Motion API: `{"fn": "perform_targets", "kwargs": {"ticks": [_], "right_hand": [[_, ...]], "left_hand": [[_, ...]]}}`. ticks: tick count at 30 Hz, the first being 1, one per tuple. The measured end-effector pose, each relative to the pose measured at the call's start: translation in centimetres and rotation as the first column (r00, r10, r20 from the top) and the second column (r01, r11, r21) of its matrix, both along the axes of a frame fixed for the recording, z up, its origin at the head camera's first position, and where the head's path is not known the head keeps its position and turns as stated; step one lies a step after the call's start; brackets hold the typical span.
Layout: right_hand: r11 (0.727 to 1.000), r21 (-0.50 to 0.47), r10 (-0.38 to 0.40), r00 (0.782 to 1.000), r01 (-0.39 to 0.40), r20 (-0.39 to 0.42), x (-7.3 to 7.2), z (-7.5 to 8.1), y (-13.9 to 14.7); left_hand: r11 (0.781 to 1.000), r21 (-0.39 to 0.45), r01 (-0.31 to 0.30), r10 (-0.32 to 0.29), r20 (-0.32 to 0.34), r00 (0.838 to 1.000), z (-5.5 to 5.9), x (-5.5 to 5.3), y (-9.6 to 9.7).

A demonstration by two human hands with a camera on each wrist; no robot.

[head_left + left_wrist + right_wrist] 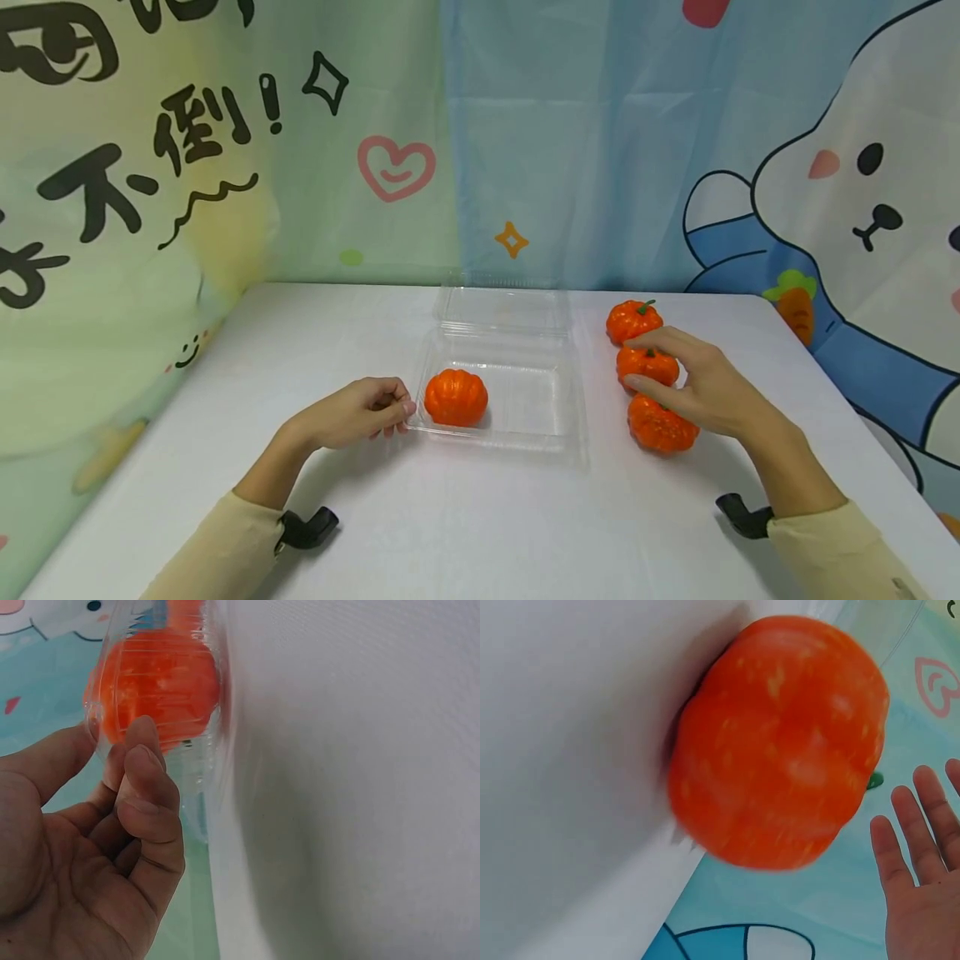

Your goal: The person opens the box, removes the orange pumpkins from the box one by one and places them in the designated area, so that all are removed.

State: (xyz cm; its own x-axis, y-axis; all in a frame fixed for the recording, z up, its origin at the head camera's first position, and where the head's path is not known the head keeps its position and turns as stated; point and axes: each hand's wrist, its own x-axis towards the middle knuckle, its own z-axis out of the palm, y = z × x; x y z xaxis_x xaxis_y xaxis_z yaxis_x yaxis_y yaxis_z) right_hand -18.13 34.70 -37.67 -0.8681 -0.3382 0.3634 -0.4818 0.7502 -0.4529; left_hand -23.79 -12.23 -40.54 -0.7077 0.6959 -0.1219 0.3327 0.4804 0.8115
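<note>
A clear plastic clamshell container [525, 408] lies with its lid [502, 308] folded back, one small orange pumpkin [456, 397] inside at its left. My left hand [363, 412] pinches the container's front left edge between thumb and fingers; in the left wrist view the thumb [64, 761] meets the clear rim. On the right, three more pumpkins stand in a row. Above the middle pumpkin [643, 365] hovers my right hand [701, 379], thumb and fingers apart on either side of it. The nearest pumpkin [780, 742] fills much of the right wrist view, beside straight fingers.
The far pumpkin [632, 322], with a green stem, stands behind the middle one. A white table [480, 525] bears everything. Behind it hangs a printed cloth backdrop [577, 150]. Black wrist mounts [309, 528] stick out from both sleeves.
</note>
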Motion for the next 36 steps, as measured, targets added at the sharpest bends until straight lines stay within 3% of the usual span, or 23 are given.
{"fn": "perform_targets", "kwargs": {"ticks": [28,36], "right_hand": [[0.983,-0.057,0.177,0.984,-0.175,0.022,-3.2,0.1,-6.0],[0.977,-0.057,0.207,0.976,-0.203,0.073,-3.9,-0.2,-7.5]], "left_hand": [[1.000,0.003,-0.009,0.009,0.030,1.000,0.0,0.1,0.1],[1.000,0.007,-0.008,0.008,0.027,1.000,-0.2,0.1,0.0]]}}
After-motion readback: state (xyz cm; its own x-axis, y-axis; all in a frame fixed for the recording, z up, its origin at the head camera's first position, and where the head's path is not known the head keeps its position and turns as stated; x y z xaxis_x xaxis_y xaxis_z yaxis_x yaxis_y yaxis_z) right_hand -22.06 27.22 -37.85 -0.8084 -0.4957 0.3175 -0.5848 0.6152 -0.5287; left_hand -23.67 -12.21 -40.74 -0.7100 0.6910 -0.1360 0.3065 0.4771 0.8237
